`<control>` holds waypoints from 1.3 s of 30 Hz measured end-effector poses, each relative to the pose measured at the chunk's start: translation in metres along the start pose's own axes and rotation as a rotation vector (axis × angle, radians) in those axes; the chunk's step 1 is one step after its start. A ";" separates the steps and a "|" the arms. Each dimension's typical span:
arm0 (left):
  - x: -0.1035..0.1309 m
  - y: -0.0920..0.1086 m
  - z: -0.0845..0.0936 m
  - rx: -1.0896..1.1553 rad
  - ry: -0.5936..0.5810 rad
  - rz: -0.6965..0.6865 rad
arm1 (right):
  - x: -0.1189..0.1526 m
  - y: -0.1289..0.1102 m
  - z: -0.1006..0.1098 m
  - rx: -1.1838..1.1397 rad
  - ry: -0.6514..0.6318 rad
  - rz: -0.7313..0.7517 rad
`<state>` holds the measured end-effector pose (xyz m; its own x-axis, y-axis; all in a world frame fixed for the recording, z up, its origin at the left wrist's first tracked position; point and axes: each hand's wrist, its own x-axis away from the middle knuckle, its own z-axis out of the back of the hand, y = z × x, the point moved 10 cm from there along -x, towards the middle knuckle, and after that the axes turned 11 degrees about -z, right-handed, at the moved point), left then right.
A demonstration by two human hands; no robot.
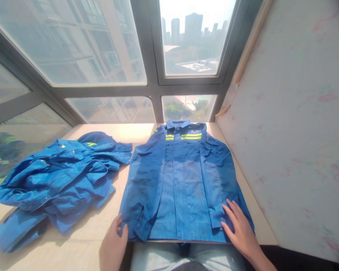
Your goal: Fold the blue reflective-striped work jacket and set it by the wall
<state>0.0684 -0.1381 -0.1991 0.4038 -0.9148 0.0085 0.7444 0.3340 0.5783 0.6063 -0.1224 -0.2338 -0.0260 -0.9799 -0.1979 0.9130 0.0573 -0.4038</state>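
A blue work jacket [183,180] with yellow-green reflective stripes lies flat and front up, its collar at the far end. Both its sleeves are laid down over the front panels. My left hand [114,241] is at the lower left corner of the jacket, beside the cuff, with thumb and fingers apart. On the right, my right hand [238,226] rests with spread fingers on the sleeve near its cuff and the jacket's lower edge. Neither hand grips the cloth as far as I can see.
Another blue garment with reflective stripes [70,177] lies crumpled on the left of the pale wooden tabletop [101,229]. Grey-framed windows [152,90] stand behind the table. A flower-patterned wall [293,131] borders the right side. My legs are below the front edge.
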 end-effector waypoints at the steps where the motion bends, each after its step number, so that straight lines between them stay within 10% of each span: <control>1: 0.001 0.014 0.006 -0.068 0.047 -0.092 | 0.002 0.002 0.003 -0.014 0.005 -0.007; 5: 0.012 0.081 0.002 -0.054 0.181 -0.369 | 0.011 0.020 0.023 -0.077 0.088 -0.105; 13: 0.075 0.238 -0.186 0.369 -0.699 -0.468 | 0.030 0.076 0.051 -0.163 0.174 -0.544; 17: 0.093 0.281 -0.234 0.277 -0.835 -0.518 | 0.032 0.077 0.041 -0.168 0.025 -0.659; 24: 0.093 0.307 -0.245 0.459 -0.819 -0.567 | 0.005 0.050 0.041 -0.263 0.006 -0.610; 31: 0.135 0.306 -0.248 0.658 -0.944 -0.433 | 0.023 0.069 0.091 -0.310 0.125 -0.676; 39: 0.150 0.304 -0.250 0.107 -0.960 -0.762 | 0.025 0.077 0.059 0.017 0.000 -0.445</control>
<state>0.4883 -0.1169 -0.2257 -0.7034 -0.6790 0.2104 0.5533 -0.3372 0.7616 0.6999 -0.1540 -0.2173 -0.4175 -0.9086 -0.0081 0.8197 -0.3727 -0.4349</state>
